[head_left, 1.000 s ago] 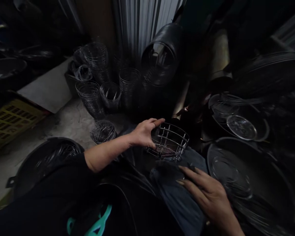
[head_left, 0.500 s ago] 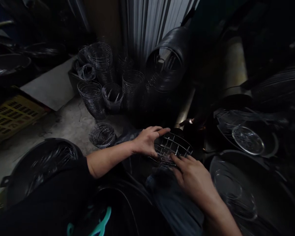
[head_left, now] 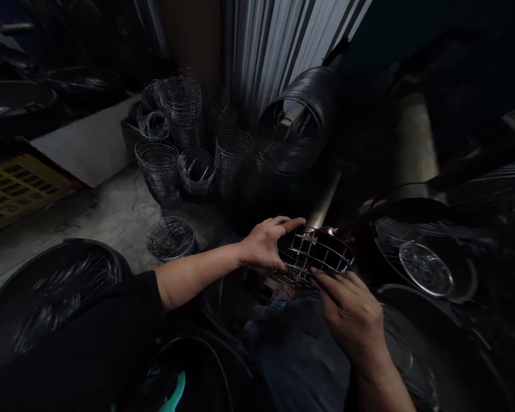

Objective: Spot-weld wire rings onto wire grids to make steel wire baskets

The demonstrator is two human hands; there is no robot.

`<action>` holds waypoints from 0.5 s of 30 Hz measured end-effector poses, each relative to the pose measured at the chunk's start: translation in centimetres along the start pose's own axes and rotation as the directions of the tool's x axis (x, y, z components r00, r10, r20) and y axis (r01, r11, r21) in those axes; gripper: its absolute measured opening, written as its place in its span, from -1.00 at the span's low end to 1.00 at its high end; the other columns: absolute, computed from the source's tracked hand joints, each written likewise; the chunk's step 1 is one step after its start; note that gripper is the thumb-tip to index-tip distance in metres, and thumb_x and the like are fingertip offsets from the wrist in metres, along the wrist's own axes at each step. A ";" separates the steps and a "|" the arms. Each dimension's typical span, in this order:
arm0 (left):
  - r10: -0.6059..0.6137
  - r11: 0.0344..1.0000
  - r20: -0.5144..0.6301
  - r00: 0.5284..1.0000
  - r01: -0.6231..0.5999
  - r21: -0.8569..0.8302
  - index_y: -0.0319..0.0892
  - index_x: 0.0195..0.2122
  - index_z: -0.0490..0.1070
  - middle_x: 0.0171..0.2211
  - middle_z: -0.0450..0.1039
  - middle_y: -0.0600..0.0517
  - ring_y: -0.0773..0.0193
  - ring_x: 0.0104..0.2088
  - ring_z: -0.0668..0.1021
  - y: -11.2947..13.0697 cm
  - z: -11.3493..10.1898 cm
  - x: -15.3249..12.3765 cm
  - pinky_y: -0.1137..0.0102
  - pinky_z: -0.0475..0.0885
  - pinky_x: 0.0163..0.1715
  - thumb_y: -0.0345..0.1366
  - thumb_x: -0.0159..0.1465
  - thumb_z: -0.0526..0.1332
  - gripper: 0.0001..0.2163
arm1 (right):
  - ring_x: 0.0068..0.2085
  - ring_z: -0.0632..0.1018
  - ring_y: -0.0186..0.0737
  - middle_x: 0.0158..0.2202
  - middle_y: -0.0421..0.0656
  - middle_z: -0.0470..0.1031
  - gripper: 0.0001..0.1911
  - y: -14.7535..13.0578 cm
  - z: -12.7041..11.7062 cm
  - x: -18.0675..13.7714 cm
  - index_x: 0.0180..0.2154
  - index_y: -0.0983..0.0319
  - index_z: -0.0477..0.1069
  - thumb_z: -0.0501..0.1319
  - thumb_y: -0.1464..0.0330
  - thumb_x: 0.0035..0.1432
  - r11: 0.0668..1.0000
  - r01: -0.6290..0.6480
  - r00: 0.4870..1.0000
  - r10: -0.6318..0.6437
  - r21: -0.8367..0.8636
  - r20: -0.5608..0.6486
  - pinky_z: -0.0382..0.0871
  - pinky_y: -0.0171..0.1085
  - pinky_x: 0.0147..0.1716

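The wire basket (head_left: 321, 247) is located just right of centre in the frame, slightly below mid-height, in front of the pale metal bar (head_left: 325, 200). My left hand (head_left: 264, 243) grasps its left side, index finger along the upper rim and thumb at the lower wires. My right hand (head_left: 352, 312) is at the near right side, fingers curled and fingertips against the wires; I cannot tell whether they pinch a wire or only rest on it.

Handling: I judge the basket light, since it is open wirework, and stiff enough to keep its round shape under my grip. Thin bare wire is probably smooth and may slide or turn between my fingertips; individual wires could bend under a hard squeeze. Preferred hold: opposite sides, rim and lower ring together, clear of any wire ends.
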State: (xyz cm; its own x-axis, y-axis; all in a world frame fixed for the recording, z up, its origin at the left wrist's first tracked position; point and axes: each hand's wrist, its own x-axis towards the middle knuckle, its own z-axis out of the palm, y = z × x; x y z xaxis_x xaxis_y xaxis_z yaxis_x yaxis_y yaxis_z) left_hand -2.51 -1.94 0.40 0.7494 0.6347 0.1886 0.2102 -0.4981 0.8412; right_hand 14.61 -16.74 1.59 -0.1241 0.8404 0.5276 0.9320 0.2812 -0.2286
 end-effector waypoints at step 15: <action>-0.036 0.997 0.000 0.999 0.036 -0.066 -0.07 0.26 0.16 0.10 0.27 -0.06 0.02 0.06 0.43 -1.3 0.0 2.7 0.18 0.38 0.09 -0.24 -0.28 0.47 -0.01 | -0.38 0.53 -0.24 -0.39 -0.13 0.59 -0.77 2.0 -0.1 2.5 -0.23 0.23 0.56 0.12 0.39 0.24 1.000 -0.026 1.000 0.026 -0.017 0.010 0.43 -0.27 -0.37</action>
State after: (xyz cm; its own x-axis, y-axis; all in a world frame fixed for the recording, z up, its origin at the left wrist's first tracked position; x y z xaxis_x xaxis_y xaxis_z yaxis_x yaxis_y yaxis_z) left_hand -0.77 0.44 -0.23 0.7417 0.6519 0.1579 0.1952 -0.4351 0.8790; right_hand 16.17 -14.10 2.59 -0.1032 0.8520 0.5133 0.9406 0.2513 -0.2281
